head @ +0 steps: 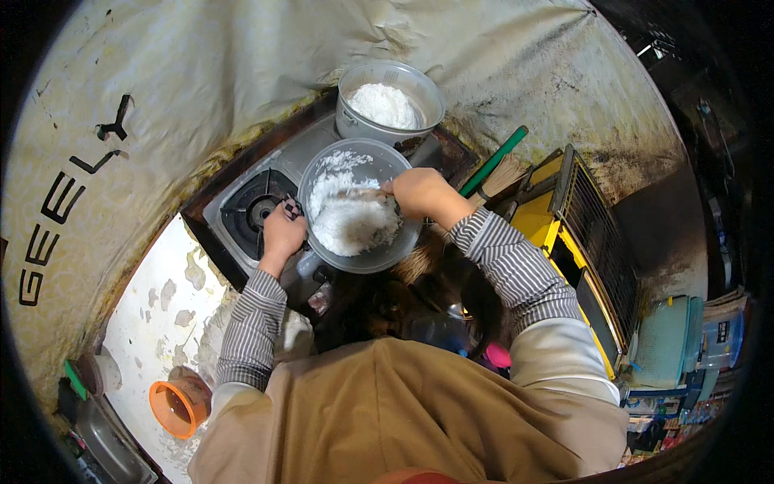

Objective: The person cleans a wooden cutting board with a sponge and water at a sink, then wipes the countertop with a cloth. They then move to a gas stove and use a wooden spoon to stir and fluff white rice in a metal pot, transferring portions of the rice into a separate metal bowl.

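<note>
A translucent grey plastic bowl (363, 261) of white flour-like powder (344, 227) sits at the front of a gas stove (281, 160). My left hand (283, 235) is closed on a small black-and-white checkered cloth (292, 208) against the bowl's left rim. Over the right rim, my right hand (420, 190) is curled around a blurred brownish utensil (358, 194) that reaches into the powder. Its exact kind is hard to tell. Behind the bowl stands a metal pot (357, 126) with a mound of white powder (385, 105) inside.
Left of the bowl is a bare burner (263, 210). An orange plastic cup (181, 408) rests on the stained white surface (136, 330). To the right are a green-handled broom (496, 160) and a yellow-framed rack (595, 260). A sheet with large printed lettering (254, 54) covers the wall.
</note>
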Available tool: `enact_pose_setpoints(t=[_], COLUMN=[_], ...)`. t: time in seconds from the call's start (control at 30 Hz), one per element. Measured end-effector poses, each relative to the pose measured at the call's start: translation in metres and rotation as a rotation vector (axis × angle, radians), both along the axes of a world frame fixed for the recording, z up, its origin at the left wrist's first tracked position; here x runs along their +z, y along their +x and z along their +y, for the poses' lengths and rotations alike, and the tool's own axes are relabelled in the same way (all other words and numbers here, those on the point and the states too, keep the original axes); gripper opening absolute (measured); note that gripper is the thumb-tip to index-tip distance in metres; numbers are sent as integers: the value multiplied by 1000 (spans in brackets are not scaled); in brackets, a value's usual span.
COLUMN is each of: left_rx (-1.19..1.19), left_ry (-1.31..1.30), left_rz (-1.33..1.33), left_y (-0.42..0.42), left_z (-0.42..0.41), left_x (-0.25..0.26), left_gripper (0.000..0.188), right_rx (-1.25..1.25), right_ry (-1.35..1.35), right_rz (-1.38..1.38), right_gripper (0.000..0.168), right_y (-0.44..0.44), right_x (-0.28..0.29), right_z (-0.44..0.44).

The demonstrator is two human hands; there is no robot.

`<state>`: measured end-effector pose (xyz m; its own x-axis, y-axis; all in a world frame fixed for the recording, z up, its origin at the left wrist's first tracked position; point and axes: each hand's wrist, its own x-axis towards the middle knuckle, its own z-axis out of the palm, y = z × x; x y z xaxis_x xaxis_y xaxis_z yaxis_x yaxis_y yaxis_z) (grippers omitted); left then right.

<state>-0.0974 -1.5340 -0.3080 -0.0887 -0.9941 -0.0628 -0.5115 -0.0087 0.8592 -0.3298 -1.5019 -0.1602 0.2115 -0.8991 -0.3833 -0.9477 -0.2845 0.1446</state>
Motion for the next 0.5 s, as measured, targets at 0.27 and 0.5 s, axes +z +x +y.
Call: enact_pose_setpoints(t=[0.27, 0.5], left_rx=[-33, 20], left_ry=[-107, -80], left_rz=[-89, -182], left_y=[3, -10], left_z=[5, 16], left_x=[24, 42], left_gripper=[32, 34], right_rx=[-384, -686], right_ry=[32, 175], right_rz=[-260, -724], right_gripper=[31, 54], right_y=[-31, 8], right_x=[-90, -141], right_z=[78, 142])
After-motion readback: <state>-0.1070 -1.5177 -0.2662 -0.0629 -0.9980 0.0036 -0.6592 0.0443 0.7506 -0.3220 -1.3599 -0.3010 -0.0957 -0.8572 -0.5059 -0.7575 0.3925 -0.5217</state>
